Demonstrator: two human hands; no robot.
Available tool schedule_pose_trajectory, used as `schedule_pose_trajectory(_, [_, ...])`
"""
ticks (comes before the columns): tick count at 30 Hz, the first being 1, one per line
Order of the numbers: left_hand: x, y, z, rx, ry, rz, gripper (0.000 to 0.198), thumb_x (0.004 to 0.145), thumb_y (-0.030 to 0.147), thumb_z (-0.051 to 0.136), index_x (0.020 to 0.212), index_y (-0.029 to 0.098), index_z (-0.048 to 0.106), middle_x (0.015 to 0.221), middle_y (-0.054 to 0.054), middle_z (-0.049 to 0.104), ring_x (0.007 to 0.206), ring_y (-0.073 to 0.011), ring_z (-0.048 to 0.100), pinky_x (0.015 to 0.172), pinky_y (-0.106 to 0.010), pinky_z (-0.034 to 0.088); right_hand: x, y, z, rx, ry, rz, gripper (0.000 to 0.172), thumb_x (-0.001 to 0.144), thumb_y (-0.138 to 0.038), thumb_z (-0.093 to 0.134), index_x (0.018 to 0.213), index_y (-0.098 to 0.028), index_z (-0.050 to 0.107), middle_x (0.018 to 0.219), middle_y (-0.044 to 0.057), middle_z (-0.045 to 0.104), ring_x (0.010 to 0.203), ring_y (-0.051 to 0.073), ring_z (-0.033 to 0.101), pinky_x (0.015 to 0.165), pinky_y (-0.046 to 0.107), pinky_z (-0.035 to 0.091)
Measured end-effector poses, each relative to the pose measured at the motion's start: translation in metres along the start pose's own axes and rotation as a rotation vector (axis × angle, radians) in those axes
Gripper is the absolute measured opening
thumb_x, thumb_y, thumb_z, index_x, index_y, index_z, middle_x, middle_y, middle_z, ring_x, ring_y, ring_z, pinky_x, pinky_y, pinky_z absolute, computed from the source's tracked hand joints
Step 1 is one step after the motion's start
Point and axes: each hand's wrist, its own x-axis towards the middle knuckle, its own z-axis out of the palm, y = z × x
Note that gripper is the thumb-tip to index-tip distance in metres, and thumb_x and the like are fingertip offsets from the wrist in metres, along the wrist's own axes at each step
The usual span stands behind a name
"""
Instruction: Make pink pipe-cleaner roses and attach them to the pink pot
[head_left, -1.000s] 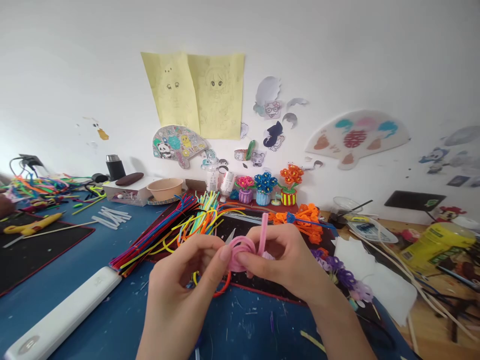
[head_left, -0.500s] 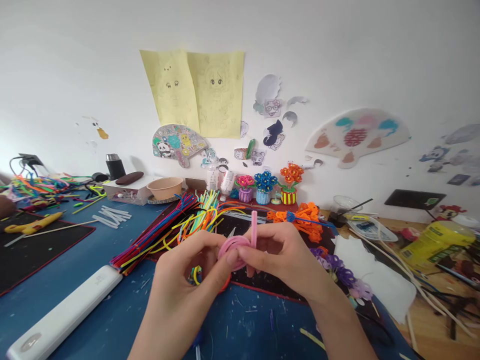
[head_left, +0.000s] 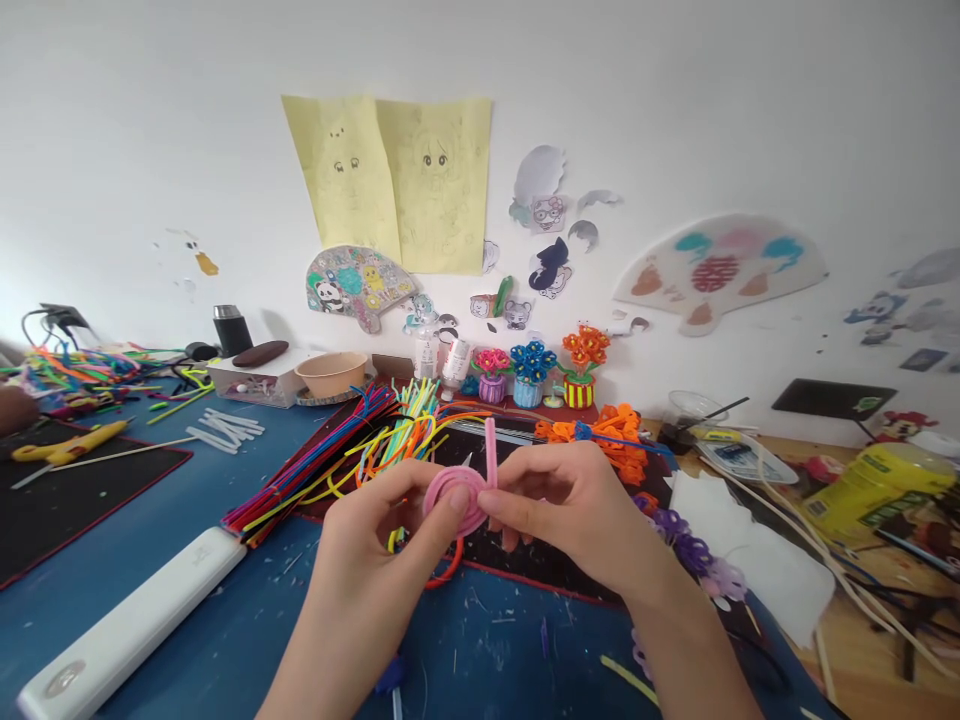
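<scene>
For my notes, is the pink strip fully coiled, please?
Only partly: the pink strip forms rings, but a straight length sticks up.

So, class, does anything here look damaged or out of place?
Yes. On the wall above the potted flowers, a pale sticker has a jagged edge, as if torn. A yellow strip lies loose on the tabletop, like litter. The pink coil between left hand and right hand looks undamaged.

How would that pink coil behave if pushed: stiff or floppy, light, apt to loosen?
The pink coil is probably bendable yet self-supporting: wound in rings, its free end standing upright by the right hand. Likely light: thin strand, fingertip grip. Might loosen: no tie shows, and the thumb of the left hand presses its face.
</scene>
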Motion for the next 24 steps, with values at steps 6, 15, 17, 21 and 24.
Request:
schedule_pose_trajectory(6, [-0.0011, -0.0001, 0.0003, -0.008, 0.002, -0.005, 0.023, 0.082, 0.042, 0.07, 0.083, 0.02, 0.076, 0.074, -0.002, 0.074, 0.067, -0.0168, 0.063, 0.059, -0.022, 0.048, -0.0001, 0.0002, -0.0003, 0.0, 0.003, -0.027, 0.015, 0.076, -0.027, 0.083, 0.074, -0.016, 0.074, 0.061, -0.002, 0.065, 0.053, 0.008, 0.059, 0.053, 0.016, 0.052])
schedule_pose_trajectory(15, [-0.0029, 0.003, 0.0004, 0.003, 0.025, -0.022, 0.025, 0.079, 0.043, 0.072, 0.079, 0.019, 0.074, 0.075, -0.003, 0.075, 0.065, -0.0175, 0.065, 0.055, -0.022, 0.047, -0.0009, -0.0001, -0.0006, -0.073, 0.026, -0.071, 0.015, 0.078, -0.028, 0.081, 0.074, -0.016, 0.073, 0.066, -0.001, 0.066, 0.055, 0.01, 0.059, 0.053, 0.02, 0.05])
schedule_pose_trajectory(17, [-0.0026, 0.0025, -0.0005, 0.011, 0.03, -0.022, 0.023, 0.08, 0.042, 0.072, 0.077, 0.019, 0.073, 0.074, -0.003, 0.075, 0.065, -0.0169, 0.065, 0.055, -0.021, 0.047, -0.0007, 0.0001, -0.001, -0.089, 0.025, -0.079, 0.015, 0.078, -0.029, 0.08, 0.074, -0.016, 0.072, 0.066, -0.001, 0.066, 0.055, 0.01, 0.058, 0.053, 0.021, 0.049])
schedule_pose_trajectory(21, [-0.0023, 0.0009, -0.0032, 0.034, -0.018, -0.007, 0.025, 0.082, 0.043, 0.07, 0.077, 0.019, 0.073, 0.077, -0.004, 0.075, 0.065, -0.0164, 0.065, 0.054, -0.02, 0.046, -0.0011, -0.0012, -0.0016, -0.106, 0.017, -0.088, 0.013, 0.079, -0.026, 0.08, 0.074, -0.016, 0.072, 0.067, -0.001, 0.065, 0.057, 0.009, 0.055, 0.054, 0.02, 0.047])
schedule_pose_trajectory(24, [-0.0023, -0.0008, -0.0051, 0.051, -0.065, -0.002, 0.026, 0.083, 0.045, 0.069, 0.078, 0.019, 0.072, 0.078, -0.004, 0.074, 0.066, -0.0166, 0.064, 0.055, -0.021, 0.047, -0.0016, -0.003, -0.0016, -0.122, 0.027, -0.087, 0.014, 0.079, -0.027, 0.08, 0.074, -0.016, 0.072, 0.066, -0.002, 0.065, 0.057, 0.009, 0.055, 0.054, 0.02, 0.046])
